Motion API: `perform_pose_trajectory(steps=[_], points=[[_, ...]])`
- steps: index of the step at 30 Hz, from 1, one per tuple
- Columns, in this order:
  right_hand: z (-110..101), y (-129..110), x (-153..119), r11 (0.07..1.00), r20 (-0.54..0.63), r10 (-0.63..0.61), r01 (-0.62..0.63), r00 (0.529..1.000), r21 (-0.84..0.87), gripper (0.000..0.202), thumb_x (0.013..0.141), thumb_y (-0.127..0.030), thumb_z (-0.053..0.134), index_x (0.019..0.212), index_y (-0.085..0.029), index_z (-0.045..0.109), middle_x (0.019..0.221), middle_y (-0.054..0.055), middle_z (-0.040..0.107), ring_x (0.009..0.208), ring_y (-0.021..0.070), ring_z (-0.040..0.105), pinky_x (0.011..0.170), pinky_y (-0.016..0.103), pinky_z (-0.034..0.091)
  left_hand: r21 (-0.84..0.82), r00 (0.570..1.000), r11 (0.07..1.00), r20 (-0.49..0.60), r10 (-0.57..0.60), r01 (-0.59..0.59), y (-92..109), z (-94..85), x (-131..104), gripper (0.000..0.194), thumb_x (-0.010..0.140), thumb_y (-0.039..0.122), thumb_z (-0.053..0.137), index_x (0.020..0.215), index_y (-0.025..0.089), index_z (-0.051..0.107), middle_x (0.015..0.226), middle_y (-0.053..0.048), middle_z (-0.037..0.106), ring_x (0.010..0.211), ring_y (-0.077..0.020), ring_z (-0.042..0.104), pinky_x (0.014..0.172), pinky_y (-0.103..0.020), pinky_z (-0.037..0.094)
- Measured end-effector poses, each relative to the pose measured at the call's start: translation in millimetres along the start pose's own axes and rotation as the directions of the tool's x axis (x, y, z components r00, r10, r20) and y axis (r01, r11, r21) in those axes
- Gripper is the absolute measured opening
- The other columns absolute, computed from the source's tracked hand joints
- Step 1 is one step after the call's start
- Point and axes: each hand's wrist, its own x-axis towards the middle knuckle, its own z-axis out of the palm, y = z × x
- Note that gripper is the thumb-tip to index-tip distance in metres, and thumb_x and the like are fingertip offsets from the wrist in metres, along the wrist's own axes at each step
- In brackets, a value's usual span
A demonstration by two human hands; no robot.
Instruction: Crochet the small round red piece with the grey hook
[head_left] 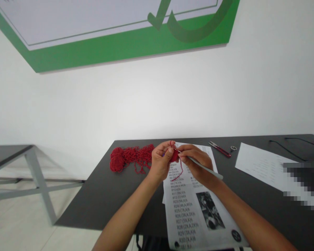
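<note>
My left hand (162, 158) pinches a small round piece of red crochet work (174, 156), with red yarn running over a raised finger. In my right hand (197, 161) is a crochet hook (206, 168) with a grey handle, and its metal tip meets the upper edge of the red piece. A loose tail of red yarn (181, 170) hangs below the work. Under both hands lies a printed pattern sheet (184, 212) with rows of text and a dark photo. A tangled skein of red yarn (132, 158) rests left of my left hand.
Red-handled thread snips (220, 149) and a small metal ring-shaped item (233, 149) lie at the back right of the dark table (94, 205). Farther right are another paper (259, 165), thin dark cords or frames (288, 150) and a blurred-out patch. A second table (10, 157) stands at left.
</note>
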Motion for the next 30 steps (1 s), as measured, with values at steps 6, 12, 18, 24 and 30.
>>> perform_pose_trajectory(steps=[6,12,18,24,30], points=[[0,-2,-3,0.995,0.047,0.061,-0.065,0.997,0.072,0.012,0.099,-0.032,0.065,0.098,-0.029,0.076,0.119,0.004,0.081,0.111,0.0221,0.077,0.095,0.039,0.063,-0.076,1.000,0.997,0.023,-0.012,0.014,5,-0.3,1,0.040,0.069,0.041,0.095,0.095,0.016,0.078,0.066,0.003,0.065,0.044,-0.0042,0.051,0.044,-0.017,0.040],[1,-3,-7,0.985,0.075,0.140,-0.146,0.987,0.088,0.013,0.100,-0.039,0.063,0.100,-0.031,0.074,0.128,0.003,0.078,0.119,0.0243,0.074,0.103,0.043,0.060,-0.053,1.000,0.998,0.016,-0.021,0.022,8,-3.5,3,0.042,0.066,0.042,0.096,0.092,0.016,0.077,0.067,0.002,0.065,0.045,-0.0040,0.050,0.043,-0.017,0.038],[1,-4,-12,0.945,0.063,0.257,-0.264,0.964,0.193,0.018,0.099,-0.045,0.063,0.098,-0.030,0.072,0.123,0.005,0.080,0.113,0.0265,0.076,0.095,0.043,0.062,-0.079,0.999,0.996,0.023,-0.040,0.041,10,-3.6,4,0.042,0.063,0.043,0.098,0.088,0.016,0.077,0.065,0.002,0.064,0.044,-0.0028,0.047,0.043,-0.016,0.037],[1,-7,-8,0.920,0.076,0.295,-0.304,0.953,0.247,0.021,0.095,-0.049,0.067,0.093,-0.029,0.072,0.115,0.006,0.083,0.110,0.0294,0.078,0.095,0.047,0.064,-0.121,0.991,0.983,0.025,-0.133,0.135,13,-4.3,2,0.048,0.059,0.046,0.099,0.085,0.015,0.073,0.070,0.001,0.065,0.051,-0.0053,0.052,0.044,-0.016,0.039],[1,-8,-6,0.950,0.112,0.242,-0.259,0.964,0.172,0.015,0.097,-0.045,0.066,0.099,-0.032,0.074,0.120,0.003,0.081,0.117,0.0273,0.076,0.102,0.046,0.062,-0.184,0.976,0.959,0.069,-0.207,0.217,14,-7.4,4,0.048,0.059,0.043,0.099,0.089,0.016,0.072,0.071,0.001,0.065,0.053,-0.0057,0.055,0.042,-0.014,0.036]])
